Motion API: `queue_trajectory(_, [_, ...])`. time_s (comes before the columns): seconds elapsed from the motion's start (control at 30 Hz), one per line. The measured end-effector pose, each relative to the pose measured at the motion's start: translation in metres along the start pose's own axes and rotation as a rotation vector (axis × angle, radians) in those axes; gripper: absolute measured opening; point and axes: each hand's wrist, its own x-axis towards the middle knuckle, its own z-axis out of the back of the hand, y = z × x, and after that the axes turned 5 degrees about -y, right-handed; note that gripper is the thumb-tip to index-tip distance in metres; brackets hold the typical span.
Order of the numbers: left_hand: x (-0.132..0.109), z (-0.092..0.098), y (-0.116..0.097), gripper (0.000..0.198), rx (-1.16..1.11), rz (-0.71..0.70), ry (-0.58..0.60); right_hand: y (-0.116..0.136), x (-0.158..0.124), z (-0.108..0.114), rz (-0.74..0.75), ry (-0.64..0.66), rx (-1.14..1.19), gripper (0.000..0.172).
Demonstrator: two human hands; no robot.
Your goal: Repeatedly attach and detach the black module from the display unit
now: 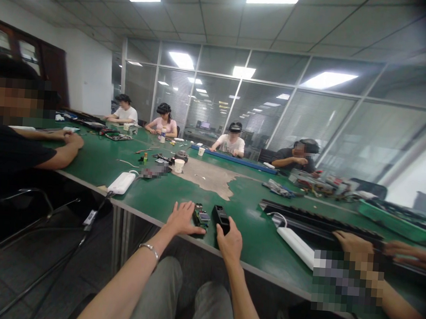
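We see the circuit board (202,218) near the front edge of the green table (186,196), just to the left of a black case (220,218). The left hand (182,219) is spread wide beside the board, its thumb by the near end; we cannot tell if it truly grips. The right hand (231,241) has closed its thumb and fingers around the near part of the case. Farther out, we find a paper cup (179,165), a white power strip (122,183) on the left and another power strip (296,245) on the right. Across the table, several co-workers (232,144) sit.
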Motion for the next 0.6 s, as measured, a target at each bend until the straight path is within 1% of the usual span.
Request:
queue_trajectory(0.07, [0.000, 0.000, 0.000, 0.114, -0.001, -0.002, 0.000, 0.003, 0.000, 0.005, -0.048, -0.005, 0.047, 0.064])
queue_trajectory(0.13, [-0.001, 0.000, 0.000, 0.112, -0.005, -0.003, -0.010, 0.009, 0.001, 0.010, -0.128, -0.030, 0.117, 0.064])
queue_trajectory(0.23, [-0.001, 0.000, 0.000, 0.110, -0.014, -0.008, -0.030, 0.026, 0.003, 0.019, -0.206, -0.065, 0.227, 0.066])
queue_trajectory(0.33, [-0.002, 0.000, 0.001, 0.105, -0.018, -0.010, -0.040, 0.050, 0.002, 0.025, -0.178, -0.061, 0.293, 0.066])
queue_trajectory(0.43, [-0.003, 0.000, 0.002, 0.102, -0.023, -0.004, -0.048, 0.069, -0.001, 0.024, -0.098, -0.016, 0.283, 0.064])
queue_trajectory(0.5, [-0.003, 0.000, 0.003, 0.100, -0.029, -0.007, -0.055, 0.076, -0.003, 0.020, -0.045, 0.013, 0.250, 0.063])
queue_trajectory(0.6, [-0.004, 0.001, 0.003, 0.098, -0.035, -0.011, -0.059, 0.082, -0.004, 0.013, -0.004, 0.041, 0.205, 0.062])
